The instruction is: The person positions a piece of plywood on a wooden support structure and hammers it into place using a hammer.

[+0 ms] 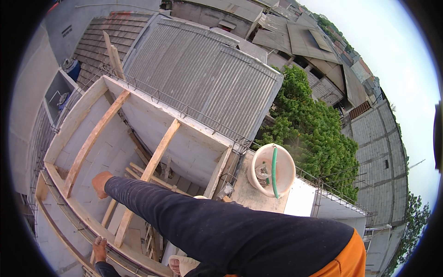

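Observation:
My right arm, in a dark sleeve, stretches left across an opening between pale walls. My right hand (100, 184) hangs bent at the wrist above the opening, near a curved-looking wooden beam (92, 138); its fingers are hidden. At the lower left, my left hand (99, 249) has its fingers curled at the outer edge of the wall (76, 210), beside thin metal bars. A second wooden beam (159, 150) crosses the opening and runs under my right arm. Low in the picture, a foot in a pale sandal (184, 264) shows beside the wall.
A whitish bucket (254, 177) with a green hose piece (274, 173) stands on a board (242, 191) to the right. Steel rods (184, 113) stick up along the far wall. Loose timber lies deep in the opening. Beyond are a corrugated roof (184, 69) and a leafy tree (314, 134).

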Demonstrator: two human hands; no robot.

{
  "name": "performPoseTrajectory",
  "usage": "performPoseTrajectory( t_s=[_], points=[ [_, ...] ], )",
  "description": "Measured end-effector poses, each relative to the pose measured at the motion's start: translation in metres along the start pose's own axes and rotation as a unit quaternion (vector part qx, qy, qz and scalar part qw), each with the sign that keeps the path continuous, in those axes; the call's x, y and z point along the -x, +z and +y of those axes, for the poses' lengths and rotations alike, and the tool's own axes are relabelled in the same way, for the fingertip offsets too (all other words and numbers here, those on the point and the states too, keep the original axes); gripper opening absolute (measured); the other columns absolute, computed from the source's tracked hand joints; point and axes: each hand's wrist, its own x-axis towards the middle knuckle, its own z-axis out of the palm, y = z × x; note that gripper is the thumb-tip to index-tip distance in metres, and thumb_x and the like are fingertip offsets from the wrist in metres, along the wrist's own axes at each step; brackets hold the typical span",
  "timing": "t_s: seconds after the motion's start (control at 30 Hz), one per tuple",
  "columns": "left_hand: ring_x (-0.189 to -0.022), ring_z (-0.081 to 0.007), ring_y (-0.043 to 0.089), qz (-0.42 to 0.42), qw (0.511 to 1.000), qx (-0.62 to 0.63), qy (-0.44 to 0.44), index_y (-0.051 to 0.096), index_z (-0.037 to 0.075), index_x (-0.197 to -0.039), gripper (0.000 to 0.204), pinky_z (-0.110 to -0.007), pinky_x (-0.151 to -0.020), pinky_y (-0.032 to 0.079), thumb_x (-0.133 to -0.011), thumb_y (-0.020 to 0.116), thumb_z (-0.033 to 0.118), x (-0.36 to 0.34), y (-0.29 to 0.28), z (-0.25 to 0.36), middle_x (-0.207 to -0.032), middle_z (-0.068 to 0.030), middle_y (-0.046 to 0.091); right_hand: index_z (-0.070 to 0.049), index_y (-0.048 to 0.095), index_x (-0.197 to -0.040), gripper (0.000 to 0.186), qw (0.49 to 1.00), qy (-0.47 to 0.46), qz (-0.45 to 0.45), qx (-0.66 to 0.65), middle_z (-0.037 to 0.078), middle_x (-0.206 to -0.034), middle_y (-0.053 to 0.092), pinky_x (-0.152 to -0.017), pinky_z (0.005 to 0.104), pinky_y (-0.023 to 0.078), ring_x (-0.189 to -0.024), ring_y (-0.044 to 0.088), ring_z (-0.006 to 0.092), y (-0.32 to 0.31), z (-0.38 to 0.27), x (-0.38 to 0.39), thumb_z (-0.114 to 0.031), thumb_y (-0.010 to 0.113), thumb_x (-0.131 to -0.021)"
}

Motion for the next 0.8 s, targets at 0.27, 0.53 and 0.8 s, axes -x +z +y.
performPoseTrajectory(
  t_s=[0.27, 0.53, 0.8],
  points=[
    [-0.103, -0.0251, 0.070, -0.016, 1.000, -0.012, -0.012, 0.054, -0.019, -0.143, 0.066, -0.034, -0.088, 0.055, -0.094, 0.074, 0.021, 0.000, 0.015, 0.015, -0.124, -0.0210, 0.071, -0.010, 0.085, -0.101, 0.029, 1.000, 0.027, -0.002, 0.010, 0.013, -0.104, 0.081, -0.082, 0.0448, 0.060, -0.100, 0.078, 0.0308, 0.010, 0.013, -0.007, -0.018, 0.079, -0.074],
    [-0.125, -0.0345, 0.066, -0.023, 0.999, -0.020, -0.034, 0.048, -0.017, -0.149, 0.071, -0.040, -0.102, 0.055, -0.095, 0.073, 0.021, 0.001, 0.010, 0.016, -0.143, -0.0270, 0.063, -0.005, 0.083, -0.097, 0.028, 1.000, 0.001, 0.005, -0.003, 0.020, -0.100, 0.080, -0.080, 0.0467, 0.061, -0.097, 0.078, 0.0353, 0.007, 0.008, 0.001, -0.011, 0.077, -0.071],
    [-0.125, -0.0337, 0.066, -0.016, 1.000, -0.017, -0.006, 0.051, -0.019, -0.146, 0.067, -0.039, -0.105, 0.052, -0.096, 0.073, 0.019, -0.004, 0.003, 0.002, -0.140, -0.0279, 0.065, -0.004, 0.083, -0.095, 0.027, 1.000, -0.010, -0.011, -0.003, 0.021, -0.099, 0.079, -0.079, 0.0474, 0.061, -0.096, 0.078, 0.0365, 0.007, 0.009, 0.001, -0.010, 0.075, -0.070]
  ],
)
